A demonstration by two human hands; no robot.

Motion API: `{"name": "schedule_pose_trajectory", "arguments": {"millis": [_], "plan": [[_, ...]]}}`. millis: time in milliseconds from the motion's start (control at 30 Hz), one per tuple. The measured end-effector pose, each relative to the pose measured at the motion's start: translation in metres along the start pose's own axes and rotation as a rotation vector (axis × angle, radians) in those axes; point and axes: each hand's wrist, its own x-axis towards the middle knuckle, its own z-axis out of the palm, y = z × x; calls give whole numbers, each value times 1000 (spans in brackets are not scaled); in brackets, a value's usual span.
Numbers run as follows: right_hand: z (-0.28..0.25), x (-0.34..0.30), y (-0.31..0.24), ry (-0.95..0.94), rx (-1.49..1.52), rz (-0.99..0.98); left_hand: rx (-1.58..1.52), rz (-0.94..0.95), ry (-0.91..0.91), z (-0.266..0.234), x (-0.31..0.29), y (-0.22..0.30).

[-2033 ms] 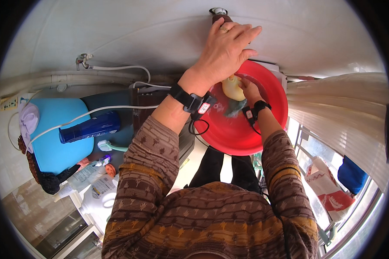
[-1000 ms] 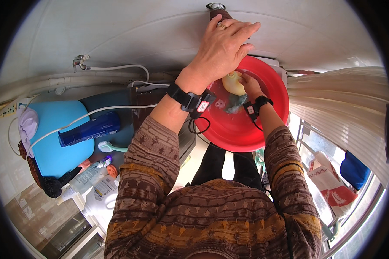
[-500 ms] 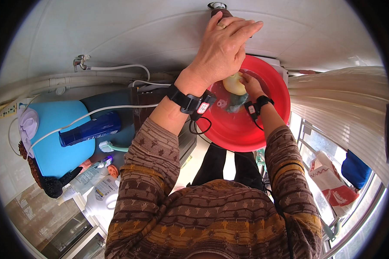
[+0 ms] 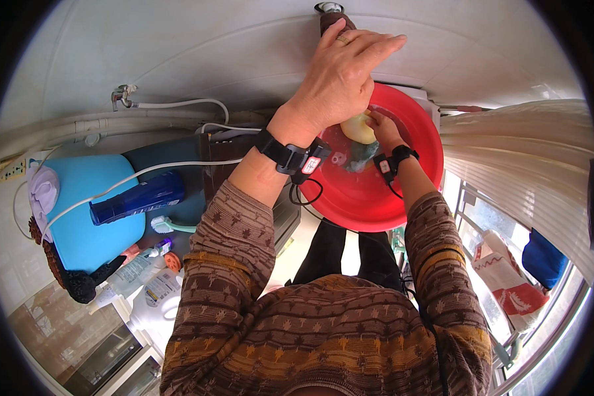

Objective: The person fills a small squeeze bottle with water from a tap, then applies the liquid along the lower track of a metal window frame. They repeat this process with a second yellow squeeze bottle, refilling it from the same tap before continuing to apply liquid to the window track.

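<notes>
At the wall, my left hand [image 4: 340,76] lies over a dark brown-covered tap [image 4: 336,23]. Its little finger rests along the cover while the other fingers bend across to the right; the palm side is hidden. Below it, inside a red basin [image 4: 376,211] of shallow water, my right hand [image 4: 386,129] has its fingers closed on the edge of a pale yellow, rounded thing [image 4: 358,129] whose kind I cannot make out. A grey-green piece [image 4: 362,155] lies in the water just under it, perhaps joined to it.
Left of the basin are a blue tub [image 4: 79,204], a dark blue bottle [image 4: 138,197], a green-handled brush [image 4: 168,225] and a white jug [image 4: 158,303]. A white hose [image 4: 178,103] runs from a second tap [image 4: 122,97]. A pale curtain [image 4: 528,158] hangs at the right.
My left hand's fingers have shifted very slightly to the right over the tap. The right hand and the pale yellow thing stay almost where they were.
</notes>
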Motion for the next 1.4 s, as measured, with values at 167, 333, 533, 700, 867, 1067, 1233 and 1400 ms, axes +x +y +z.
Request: {"name": "schedule_pose_trajectory", "arguments": {"millis": [167, 333, 533, 700, 867, 1067, 1233, 1400], "plan": [[4, 2, 3, -3, 9, 11, 5, -7, -30, -2, -1, 3], [5, 2, 5, -8, 6, 29, -5, -5, -17, -3, -2, 3], [5, 2, 4, -5, -9, 32, 2, 4, -14, -5, -2, 4], [3, 3, 5, 3, 20, -10, 6, 2, -21, -6, -3, 5], [1, 2, 5, -1, -1, -9, 15, -6, -33, -5, -4, 5], [1, 1, 3, 14, -7, -5, 0, -29, -40, -5, -5, 3], [2, 0, 0, 6, 19, 30, 15, -19, -25, -4, -5, 0], [3, 2, 0, 19, -1, 0, 11, 11, -1, -3, -5, -4]]}}
